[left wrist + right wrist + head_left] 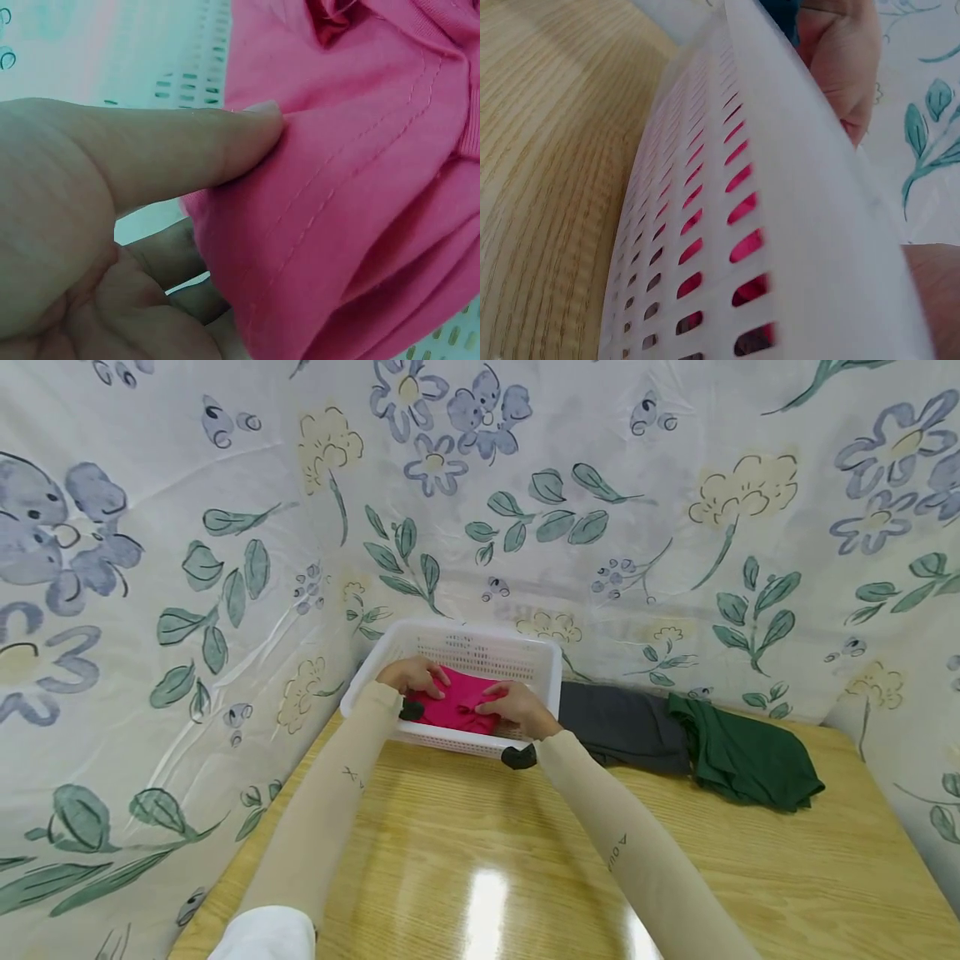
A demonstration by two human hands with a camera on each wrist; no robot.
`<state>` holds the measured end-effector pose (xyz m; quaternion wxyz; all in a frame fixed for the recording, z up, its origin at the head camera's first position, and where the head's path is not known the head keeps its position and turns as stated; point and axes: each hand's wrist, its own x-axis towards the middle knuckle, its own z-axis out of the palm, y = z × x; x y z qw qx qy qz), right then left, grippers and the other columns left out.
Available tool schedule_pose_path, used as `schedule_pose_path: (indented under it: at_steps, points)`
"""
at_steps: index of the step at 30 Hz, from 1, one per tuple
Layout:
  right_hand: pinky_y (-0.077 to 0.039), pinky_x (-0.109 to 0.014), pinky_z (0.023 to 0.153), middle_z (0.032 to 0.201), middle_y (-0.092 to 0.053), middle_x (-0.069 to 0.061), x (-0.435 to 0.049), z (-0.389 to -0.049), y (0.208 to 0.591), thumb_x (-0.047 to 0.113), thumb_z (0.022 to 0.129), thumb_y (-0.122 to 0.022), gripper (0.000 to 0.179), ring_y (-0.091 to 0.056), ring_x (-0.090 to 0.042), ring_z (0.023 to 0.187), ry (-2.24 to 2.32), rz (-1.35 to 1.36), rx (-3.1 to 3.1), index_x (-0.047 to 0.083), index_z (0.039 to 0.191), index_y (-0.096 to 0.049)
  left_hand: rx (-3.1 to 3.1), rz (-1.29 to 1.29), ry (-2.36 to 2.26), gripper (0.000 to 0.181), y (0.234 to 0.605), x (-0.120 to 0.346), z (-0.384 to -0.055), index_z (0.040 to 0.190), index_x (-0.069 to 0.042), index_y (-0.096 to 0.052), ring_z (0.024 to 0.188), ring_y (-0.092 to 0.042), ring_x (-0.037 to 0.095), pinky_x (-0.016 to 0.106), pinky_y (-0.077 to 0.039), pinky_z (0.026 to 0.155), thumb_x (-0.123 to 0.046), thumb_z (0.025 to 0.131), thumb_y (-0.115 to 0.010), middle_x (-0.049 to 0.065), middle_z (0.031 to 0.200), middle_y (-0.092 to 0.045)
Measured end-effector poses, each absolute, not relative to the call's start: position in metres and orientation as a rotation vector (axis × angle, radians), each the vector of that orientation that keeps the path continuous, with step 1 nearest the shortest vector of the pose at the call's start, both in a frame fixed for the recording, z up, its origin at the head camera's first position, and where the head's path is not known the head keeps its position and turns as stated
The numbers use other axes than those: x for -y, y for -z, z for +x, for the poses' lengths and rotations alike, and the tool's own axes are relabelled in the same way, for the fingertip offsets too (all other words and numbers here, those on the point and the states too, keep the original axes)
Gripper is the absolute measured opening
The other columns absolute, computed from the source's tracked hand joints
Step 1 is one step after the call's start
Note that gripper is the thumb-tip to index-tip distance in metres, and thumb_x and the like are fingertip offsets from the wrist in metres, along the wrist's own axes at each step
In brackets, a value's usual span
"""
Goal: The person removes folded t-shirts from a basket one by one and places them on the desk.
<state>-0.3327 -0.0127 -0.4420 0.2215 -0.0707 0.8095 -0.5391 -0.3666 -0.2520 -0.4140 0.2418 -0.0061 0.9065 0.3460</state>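
Note:
A bright pink garment (459, 703) with stitched hems lies in a white perforated plastic basket (553, 681). My left hand (411, 675) holds its left side; in the left wrist view the thumb (240, 139) lies over the stitched edge of the garment (330, 172) and the fingers are beneath it. Reaching over the basket's front right rim, my right hand (519, 706) grips the garment's right part with bent fingers. In the right wrist view the basket wall (810, 210) hides most of that hand, and pink shows through its slots.
To the right of the basket lie a folded dark grey cloth (626, 727) and a dark green cloth (750, 752), side by side on the wooden table (480, 827). A floral-patterned sheet (600, 552) hangs behind the basket and along the left.

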Motion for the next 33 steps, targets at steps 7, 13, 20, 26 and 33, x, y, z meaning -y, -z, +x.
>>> schedule_pose_path:
  at_steps: [7,13,20,26,33]
  points:
    - [-0.06,-0.034,0.071,0.115,-0.065,-0.012,0.012,-0.331,0.442,0.016,0.092,-0.08,0.041,-0.065,-0.018,0.079,1.574,-0.196,-2.218,0.008,0.129,-0.066,-2.483,-0.016,-0.984,0.034,0.41,0.25,-0.361,0.126,-0.001,-0.067,0.09,-0.051,0.021,0.029,-0.044,0.071,-0.007,0.093,-0.072,0.016,0.12,-0.055]
    - [-0.059,-0.034,0.075,0.116,-0.065,-0.011,0.013,-0.327,0.439,0.018,0.093,-0.079,0.037,-0.062,-0.017,0.082,1.588,-0.235,-2.303,0.008,0.126,-0.067,-2.534,0.008,-1.054,0.035,0.406,0.251,-0.356,0.127,0.001,-0.067,0.091,-0.052,0.02,0.027,-0.046,0.073,-0.003,0.093,-0.072,0.018,0.123,-0.056]
    - [-0.06,-0.035,0.076,0.117,-0.066,-0.008,0.011,-0.328,0.435,0.027,0.095,-0.077,0.032,-0.063,-0.016,0.086,1.618,-0.283,-2.434,0.009,0.121,-0.07,-2.629,0.1,-1.143,0.032,0.397,0.252,-0.352,0.124,0.003,-0.069,0.099,-0.048,0.023,0.028,-0.044,0.08,0.001,0.092,-0.071,0.02,0.125,-0.056]
    - [-0.058,-0.034,0.073,0.113,-0.066,-0.006,0.004,-0.324,0.425,0.024,0.096,-0.077,0.029,-0.062,-0.016,0.08,1.603,-0.333,-2.498,0.011,0.121,-0.071,-2.633,0.088,-1.199,0.033,0.388,0.251,-0.347,0.127,0.0,-0.068,0.106,-0.049,0.027,0.032,-0.047,0.085,-0.001,0.094,-0.069,0.02,0.132,-0.053]
    - [-0.055,-0.038,0.073,0.1,-0.066,-0.006,-0.007,-0.321,0.415,0.022,0.096,-0.076,0.029,-0.058,-0.014,0.072,1.632,-0.403,-2.507,0.011,0.122,-0.07,-2.629,0.119,-1.252,0.034,0.379,0.249,-0.342,0.128,-0.001,-0.068,0.113,-0.044,0.028,0.035,-0.045,0.089,-0.003,0.095,-0.07,0.019,0.13,-0.052]
